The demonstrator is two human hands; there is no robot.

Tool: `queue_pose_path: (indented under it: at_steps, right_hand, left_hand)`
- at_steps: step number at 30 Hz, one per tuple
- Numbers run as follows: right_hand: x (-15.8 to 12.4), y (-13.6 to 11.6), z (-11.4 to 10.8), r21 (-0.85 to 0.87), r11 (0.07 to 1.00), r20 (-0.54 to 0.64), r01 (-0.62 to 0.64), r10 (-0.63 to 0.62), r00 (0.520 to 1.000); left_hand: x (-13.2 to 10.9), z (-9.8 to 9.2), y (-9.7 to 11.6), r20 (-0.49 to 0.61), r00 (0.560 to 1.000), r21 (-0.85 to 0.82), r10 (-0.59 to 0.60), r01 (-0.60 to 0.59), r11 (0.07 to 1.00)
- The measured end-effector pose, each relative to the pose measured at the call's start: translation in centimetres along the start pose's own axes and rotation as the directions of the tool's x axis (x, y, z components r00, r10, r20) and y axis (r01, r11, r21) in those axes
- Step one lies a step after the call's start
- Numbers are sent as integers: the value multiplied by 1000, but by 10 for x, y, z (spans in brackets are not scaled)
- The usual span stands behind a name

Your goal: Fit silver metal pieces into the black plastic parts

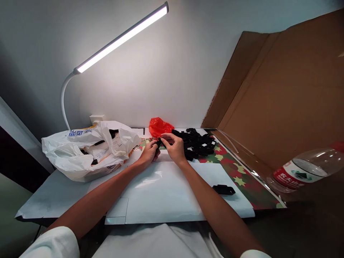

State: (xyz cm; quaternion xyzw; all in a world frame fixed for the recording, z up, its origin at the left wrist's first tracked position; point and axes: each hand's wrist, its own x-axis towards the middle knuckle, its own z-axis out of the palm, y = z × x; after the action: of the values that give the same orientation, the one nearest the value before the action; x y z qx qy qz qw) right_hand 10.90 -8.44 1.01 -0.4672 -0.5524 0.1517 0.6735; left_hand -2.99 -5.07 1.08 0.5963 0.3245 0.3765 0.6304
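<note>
Near the table's back edge, my left hand (pixel 149 153) is closed round a small black piece (pixel 158 143). The fingers of my right hand (pixel 175 146) are pinched at the top of the same piece, so both hands meet on it. Just right of them lies a pile of black parts (pixel 195 143), some with small white squares. A single black part (pixel 224 190) rests on the white sheet (pixel 166 193) beside my right forearm. Behind my hands sits a crumpled red plastic bag (pixel 159 127).
A white plastic bag (pixel 88 154) with black items inside stands at the left. A lit lamp (pixel 123 37) reaches over from behind it. Cardboard (pixel 282 86) rises at the right, with a clear bottle (pixel 303 172) in front. A patterned red-green sheet (pixel 239 175) covers the table's right side.
</note>
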Motion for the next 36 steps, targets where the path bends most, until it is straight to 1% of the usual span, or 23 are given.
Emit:
queue_pose_path:
  at_steps: [3, 6, 19, 31, 36]
  right_hand:
    - [-2, -2, 2, -51, 998, 10, 36, -36, 999]
    - [-4, -2, 3, -56, 997, 15, 43, -42, 999]
    - [-3, -1, 0, -49, 999, -49, 3, -5, 999]
    - [-4, -3, 0, -48, 999, -55, -3, 0, 998]
    - [-5, 0, 0, -51, 999, -11, -15, 15, 1000]
  left_hand:
    - [0, 0, 0, 12, 1000, -3, 9, -9, 1000]
    - [1, 0, 0, 18, 1000, 2, 13, -13, 1000]
    - [1, -2, -3, -8, 1000, 21, 1, -1, 1000]
    - [1, -2, -4, 5, 1000, 19, -4, 4, 1000]
    - [1, -2, -6, 1, 1000, 23, 0, -1, 1000]
